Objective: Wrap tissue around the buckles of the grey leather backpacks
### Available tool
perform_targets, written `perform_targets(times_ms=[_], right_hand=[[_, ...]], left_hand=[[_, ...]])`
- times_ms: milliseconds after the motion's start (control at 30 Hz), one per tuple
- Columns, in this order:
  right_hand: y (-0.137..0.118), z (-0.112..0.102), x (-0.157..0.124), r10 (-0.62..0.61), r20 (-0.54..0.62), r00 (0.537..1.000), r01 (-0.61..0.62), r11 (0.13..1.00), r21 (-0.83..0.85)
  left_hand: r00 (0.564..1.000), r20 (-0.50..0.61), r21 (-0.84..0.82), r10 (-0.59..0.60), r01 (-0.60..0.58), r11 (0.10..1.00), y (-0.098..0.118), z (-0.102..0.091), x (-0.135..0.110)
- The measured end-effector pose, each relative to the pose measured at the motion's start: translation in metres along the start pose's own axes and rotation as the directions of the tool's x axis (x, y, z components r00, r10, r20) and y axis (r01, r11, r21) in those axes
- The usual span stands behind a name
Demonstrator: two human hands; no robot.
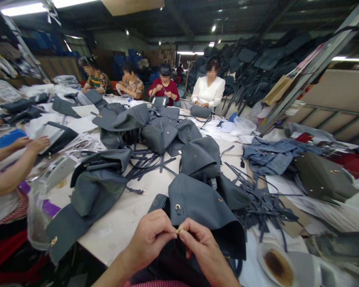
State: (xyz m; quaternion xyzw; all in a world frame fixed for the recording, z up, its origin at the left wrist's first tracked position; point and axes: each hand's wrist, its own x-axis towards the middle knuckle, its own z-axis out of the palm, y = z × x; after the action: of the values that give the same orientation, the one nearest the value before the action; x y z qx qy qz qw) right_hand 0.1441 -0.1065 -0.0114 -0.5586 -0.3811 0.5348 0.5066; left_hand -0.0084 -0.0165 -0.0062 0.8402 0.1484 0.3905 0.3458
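My left hand [151, 235] and my right hand [199, 243] meet at the front edge of the table, thumbs and forefingers pinched together. Between the fingertips is a small gold-coloured metal piece [177, 232], mostly covered, so its exact kind does not show. Just beyond the hands lies a dark blue-grey leather bag [194, 199], its mouth gaping to the right and a gold-coloured metal fitting [178, 208] on its panel. More of the dark material hangs below my hands, partly hidden by them.
Left of me lies another dark bag [98, 191], and more bags [158, 135] pile up mid-table. Loose straps [263, 203] and a dish with brown residue [277, 263] are at the right. Several co-workers sit across; another person's hands [37, 145] work at the left.
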Motion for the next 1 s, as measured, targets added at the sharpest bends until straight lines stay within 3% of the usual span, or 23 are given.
perform_targets(times_ms=[67,267,433,567,800,900,1000], right_hand=[[0.0011,-0.0002,-0.0005,-0.013,-0.01,1.0,0.013,1.0,-0.008],[0.0052,0.0019,0.0008,-0.077,-0.057,0.995,0.074,0.995,-0.061],[0.0048,0.0037,0.0005,-0.095,-0.074,0.993,0.087,0.991,-0.103],[0.006,0.0035,-0.0008,-0.1,-0.074,0.992,0.091,0.989,-0.114],[0.0091,0.0047,-0.001,-0.087,-0.066,0.994,0.078,0.989,-0.122],[0.0081,0.0059,-0.0003,-0.081,-0.072,0.994,0.073,0.991,-0.116],[0.0071,0.0075,0.0,-0.061,-0.093,0.994,0.053,0.995,-0.089]], left_hand=[[1.0,0.004,-0.001,-0.028,0.028,1.0,0.001,-0.0005,0.0021],[0.997,0.074,0.162,0.036,-0.047,0.986,0.002,-0.0039,0.0022],[0.999,0.02,0.186,0.037,-0.04,0.982,0.0028,-0.0016,-0.0015],[0.998,-0.001,0.144,-0.065,0.065,0.987,0.0035,0.0022,-0.0035],[0.976,0.091,0.121,-0.198,0.187,0.975,0.0023,-0.0026,-0.0008],[0.969,0.178,0.22,-0.173,0.132,0.966,0.0023,-0.0054,0.0027],[0.983,0.17,0.337,-0.073,0.012,0.941,0.0012,-0.0014,0.0031]])
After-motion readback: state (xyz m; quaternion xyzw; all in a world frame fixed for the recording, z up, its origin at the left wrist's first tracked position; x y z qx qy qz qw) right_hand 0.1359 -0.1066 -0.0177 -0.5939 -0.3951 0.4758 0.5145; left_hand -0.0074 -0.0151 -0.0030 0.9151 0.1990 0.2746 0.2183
